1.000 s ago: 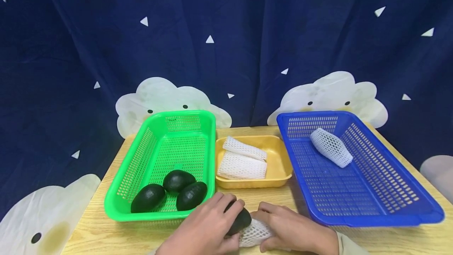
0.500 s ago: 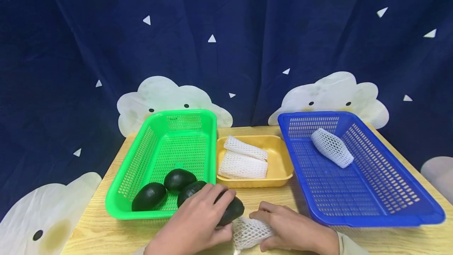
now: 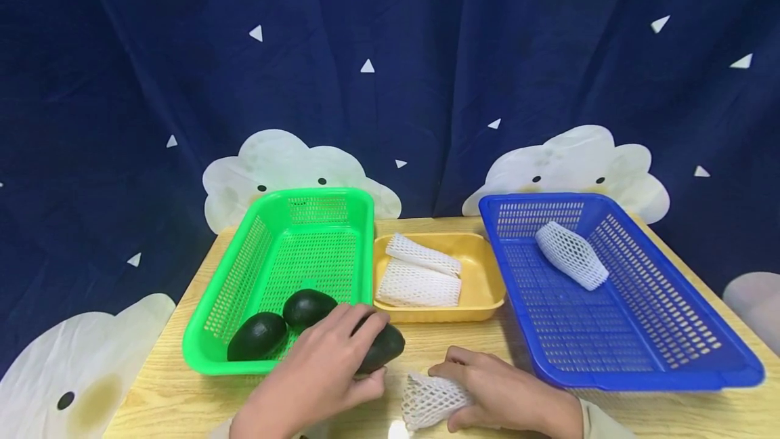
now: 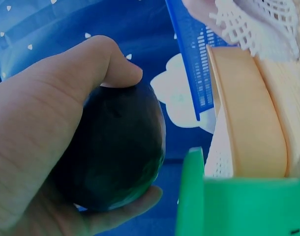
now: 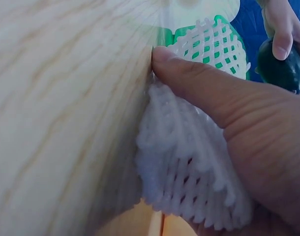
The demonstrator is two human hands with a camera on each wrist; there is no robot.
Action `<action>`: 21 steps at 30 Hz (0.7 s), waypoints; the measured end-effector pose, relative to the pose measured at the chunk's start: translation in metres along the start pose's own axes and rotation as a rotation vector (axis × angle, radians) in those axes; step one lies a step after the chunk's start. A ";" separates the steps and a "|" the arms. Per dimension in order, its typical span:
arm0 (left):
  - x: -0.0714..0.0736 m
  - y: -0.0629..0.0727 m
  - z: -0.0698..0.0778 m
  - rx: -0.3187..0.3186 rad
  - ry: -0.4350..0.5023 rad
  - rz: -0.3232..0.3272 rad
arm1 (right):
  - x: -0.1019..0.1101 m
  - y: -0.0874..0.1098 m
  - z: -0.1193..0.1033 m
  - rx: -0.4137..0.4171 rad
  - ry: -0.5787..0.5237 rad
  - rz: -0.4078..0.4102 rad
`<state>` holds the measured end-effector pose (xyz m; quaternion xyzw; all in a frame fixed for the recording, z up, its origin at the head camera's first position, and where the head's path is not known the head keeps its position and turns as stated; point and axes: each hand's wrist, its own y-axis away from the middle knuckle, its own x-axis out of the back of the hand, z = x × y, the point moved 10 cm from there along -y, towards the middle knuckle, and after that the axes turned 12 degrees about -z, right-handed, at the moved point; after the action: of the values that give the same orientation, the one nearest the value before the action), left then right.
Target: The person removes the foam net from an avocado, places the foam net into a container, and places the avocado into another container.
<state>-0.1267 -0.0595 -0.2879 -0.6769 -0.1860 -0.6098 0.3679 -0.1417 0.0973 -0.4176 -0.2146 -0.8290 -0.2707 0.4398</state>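
My left hand (image 3: 319,368) grips a dark avocado (image 3: 385,347) near the front right corner of the green basket (image 3: 201,337). In the left wrist view, thumb and fingers wrap round the avocado (image 4: 120,147). My right hand (image 3: 500,388) holds a white foam net sleeve (image 3: 431,400) low at the table front. In the right wrist view the thumb presses on the net sleeve (image 5: 184,142), whose mouth stands spread toward the left hand. Two more avocados (image 3: 257,336) lie in the green basket; my left hand covers the spot beside them.
A yellow tray (image 3: 481,276) holding flat foam net sleeves (image 3: 420,283) stands between the baskets. In the blue basket (image 3: 609,377) on the right lies a plump net sleeve (image 3: 571,255). A dark blue curtain (image 3: 420,87) hangs behind the wooden table (image 3: 152,398).
The left hand has drawn the avocado left and slightly up, away from the net sleeve. The sleeve's near end now shows more. My right hand stays in place.
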 end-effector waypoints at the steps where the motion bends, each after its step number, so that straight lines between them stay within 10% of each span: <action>1: 0.000 0.000 -0.002 0.001 0.003 -0.001 | 0.000 0.000 0.000 0.000 -0.001 0.000; 21: 0.007 0.007 -0.045 0.041 0.100 -0.016 | 0.000 0.001 -0.001 0.006 0.031 0.015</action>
<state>-0.1519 -0.0982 -0.2832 -0.6364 -0.1854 -0.6418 0.3856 -0.1399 0.0974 -0.4169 -0.2151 -0.8212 -0.2683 0.4553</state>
